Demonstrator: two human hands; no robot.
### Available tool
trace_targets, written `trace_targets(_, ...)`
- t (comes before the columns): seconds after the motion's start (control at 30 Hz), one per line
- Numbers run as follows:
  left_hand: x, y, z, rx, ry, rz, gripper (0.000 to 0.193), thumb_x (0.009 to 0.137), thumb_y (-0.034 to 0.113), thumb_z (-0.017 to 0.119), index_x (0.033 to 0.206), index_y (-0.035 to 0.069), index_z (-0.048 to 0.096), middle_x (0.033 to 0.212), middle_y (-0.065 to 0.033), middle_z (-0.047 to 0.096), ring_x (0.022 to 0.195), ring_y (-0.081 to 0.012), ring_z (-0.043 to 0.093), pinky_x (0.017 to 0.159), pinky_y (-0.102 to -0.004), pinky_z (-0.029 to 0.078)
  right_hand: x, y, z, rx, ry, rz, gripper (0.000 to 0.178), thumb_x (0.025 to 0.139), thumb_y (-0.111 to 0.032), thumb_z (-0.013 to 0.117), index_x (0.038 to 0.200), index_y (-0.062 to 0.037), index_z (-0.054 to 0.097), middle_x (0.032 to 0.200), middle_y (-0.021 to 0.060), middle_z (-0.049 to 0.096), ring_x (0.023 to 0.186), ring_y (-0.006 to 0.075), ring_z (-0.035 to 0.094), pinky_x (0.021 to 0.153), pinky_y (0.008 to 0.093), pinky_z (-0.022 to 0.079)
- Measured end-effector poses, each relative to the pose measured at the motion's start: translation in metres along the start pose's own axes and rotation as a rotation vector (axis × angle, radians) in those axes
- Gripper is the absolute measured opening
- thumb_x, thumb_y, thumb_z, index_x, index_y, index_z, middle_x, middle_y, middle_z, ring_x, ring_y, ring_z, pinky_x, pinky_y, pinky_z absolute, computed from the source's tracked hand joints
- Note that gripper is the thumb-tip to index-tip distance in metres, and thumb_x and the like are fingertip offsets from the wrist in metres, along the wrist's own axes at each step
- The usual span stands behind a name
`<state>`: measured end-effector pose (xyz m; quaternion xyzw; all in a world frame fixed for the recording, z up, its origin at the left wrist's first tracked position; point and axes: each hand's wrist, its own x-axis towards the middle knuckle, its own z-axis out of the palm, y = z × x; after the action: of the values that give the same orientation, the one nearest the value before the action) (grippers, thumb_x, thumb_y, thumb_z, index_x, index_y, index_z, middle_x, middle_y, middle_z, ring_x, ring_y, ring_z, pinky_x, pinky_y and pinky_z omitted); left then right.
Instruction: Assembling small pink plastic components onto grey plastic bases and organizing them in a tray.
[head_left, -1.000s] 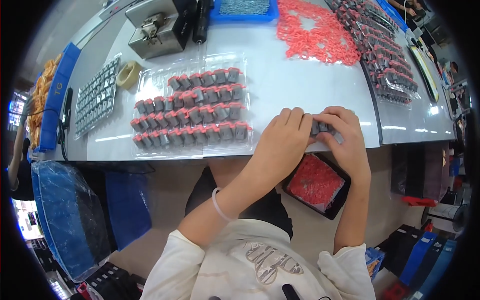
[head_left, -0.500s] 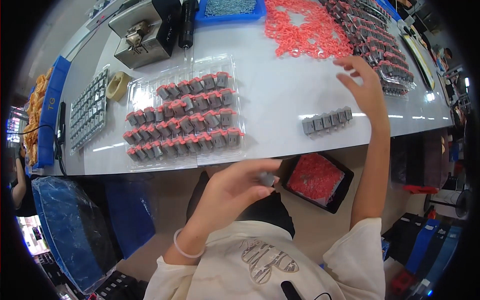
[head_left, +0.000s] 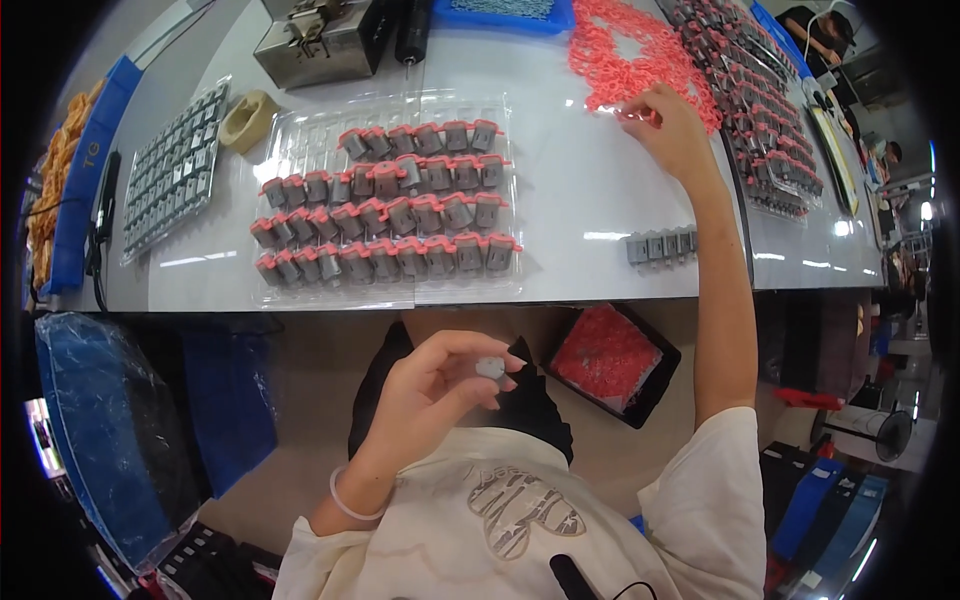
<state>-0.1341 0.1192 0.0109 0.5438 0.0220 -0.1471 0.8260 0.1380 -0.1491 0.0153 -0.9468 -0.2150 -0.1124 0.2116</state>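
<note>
My left hand (head_left: 437, 383) is in front of the table edge, above my lap, with thumb and fingers closed round a small grey motor-like part (head_left: 491, 368). Only the part's pale end shows. Across the table my right hand (head_left: 668, 130) reaches to the near edge of a spread of red plastic rings (head_left: 640, 65), its thumb and forefinger pinched together. Whatever lies between those fingertips is too small to make out. Below my right hand, partly behind the forearm, stands a short row of bare grey motor-like parts (head_left: 660, 246).
A clear plastic tray (head_left: 400, 290) holds rows of grey parts with red rings on. More such trays (head_left: 770, 130) are stacked at right. A metal fixture (head_left: 318, 50), black screwdriver (head_left: 412, 35), tape roll (head_left: 248, 122) and blue tray (head_left: 505, 20) lie behind; a black bin (head_left: 660, 395) stands below.
My right hand has moved left and farther in to the red rings, its fingers closing to a pinch. My left hand has come lower and nearer me with the grey part. The view has shifted.
</note>
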Motion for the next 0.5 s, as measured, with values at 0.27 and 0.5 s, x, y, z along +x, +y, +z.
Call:
trace_targets(0.27,-0.008,-0.007,-0.001,-0.05,-0.01,0.133,0.029,0.088,0.003,0.06,0.115,-0.002,0.053,0.102,-0.0146,0.061,0.085,-0.0187,0.063,0.068,-0.0269,0.053,-0.02,-0.002,-0.001,-0.186,0.145,-0.253,0.013,0.082,-0.012,0.062,0.088,-0.0009,0.063,0.086,0.0087,0.056,0.082,0.0227,0.054,0.074,0.0319,0.043)
trace_targets(0.5,-0.024,-0.01,-0.002,-0.259,0.09,0.174,0.031,0.087,0.0,0.06,0.116,-0.003,0.052,0.106,-0.0118,0.059,0.088,-0.0183,0.063,0.074,-0.0276,0.053,-0.066,-0.099,-0.025,0.705,-0.111,0.097,0.017,0.091,-0.012,0.055,0.088,0.0036,0.062,0.082,0.004,0.059,0.077,0.0103,0.052,0.071,0.0235,0.041)
